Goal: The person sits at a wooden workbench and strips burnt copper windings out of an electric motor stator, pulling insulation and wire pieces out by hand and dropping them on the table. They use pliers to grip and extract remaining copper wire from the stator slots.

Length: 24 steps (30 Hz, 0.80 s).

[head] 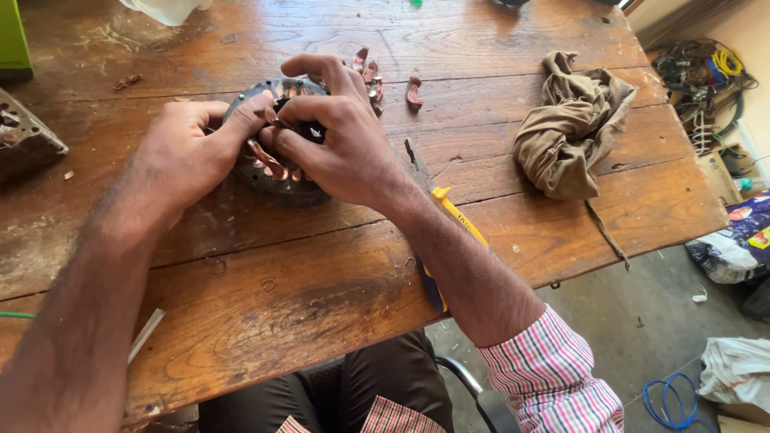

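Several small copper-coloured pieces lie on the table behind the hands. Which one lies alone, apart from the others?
The copper piece farthest right, toward the brown cloth. It lies alone on bare wood, while the others sit bunched beside the right hand.

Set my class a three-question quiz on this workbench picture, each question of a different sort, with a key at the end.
1. True or false: both hands are on the round metal stator.
2. Which lies on the wooden table to the right of the hands?
A. a crumpled brown cloth
B. a hammer
C. a glass jar
3. Fill in: the yellow-handled pliers lie partly under the person's ____ forearm.

Key:
1. True. Both hands' fingers meet at the copper windings inside it.
2. A.
3. Right.
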### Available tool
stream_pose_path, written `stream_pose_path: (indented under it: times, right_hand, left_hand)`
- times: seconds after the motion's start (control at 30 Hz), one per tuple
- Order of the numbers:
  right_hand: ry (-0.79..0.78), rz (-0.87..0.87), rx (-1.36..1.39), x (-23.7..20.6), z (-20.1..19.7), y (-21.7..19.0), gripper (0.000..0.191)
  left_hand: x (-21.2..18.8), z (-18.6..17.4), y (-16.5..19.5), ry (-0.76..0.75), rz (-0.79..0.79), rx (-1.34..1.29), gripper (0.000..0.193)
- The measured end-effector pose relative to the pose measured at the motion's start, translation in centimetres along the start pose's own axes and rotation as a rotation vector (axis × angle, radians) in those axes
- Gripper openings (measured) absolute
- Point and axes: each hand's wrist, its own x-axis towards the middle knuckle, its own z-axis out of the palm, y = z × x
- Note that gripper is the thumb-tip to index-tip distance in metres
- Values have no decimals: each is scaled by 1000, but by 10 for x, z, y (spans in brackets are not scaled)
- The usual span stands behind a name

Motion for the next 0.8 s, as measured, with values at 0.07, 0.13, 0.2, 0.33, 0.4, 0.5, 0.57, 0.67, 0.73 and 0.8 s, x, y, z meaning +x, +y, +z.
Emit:
stream_pose_path:
  times: [0.07,0.13,0.2,0.33,0.4,0.5,0.57,0.67,0.73,0.8]
  right_hand:
    - [15,-36,0,0,2,1,15]
    - [47,-54,3,-1,2,1,12]
    - [89,-91,5,-2,1,2,12]
    - [168,-184,-37,2,-1,5,18]
    - [204,-200,-69,3,0,4,21]
    - [260,-205,-99,3,3,-3,24]
    - [304,-197,-142,0,4,-9,24]
    - [327,-179,-250,-1,5,-14,24]
    - [259,-38,-32,1,8,-16,22]
    - [225,42,79,-2,11,-18,20]
  left_hand:
    - [-1,-1,-2,5,25,45,49]
    - [-2,0,-3,6,57,15,49]
    - [-2,1,-5,0,96,-87,49]
    - [-3,-3,-10,120,400,119,48]
    - [-2,-2,-11,246,511,192,46]
    - [-3,-3,-12,239,550,-13,50]
    - [-5,-3,-11,211,499,-62,49]
    - [-10,-4,-9,234,520,-92,47]
    - [-10,-7,-7,232,518,-159,47]
    - [-11,-5,-6,164,442,-302,50]
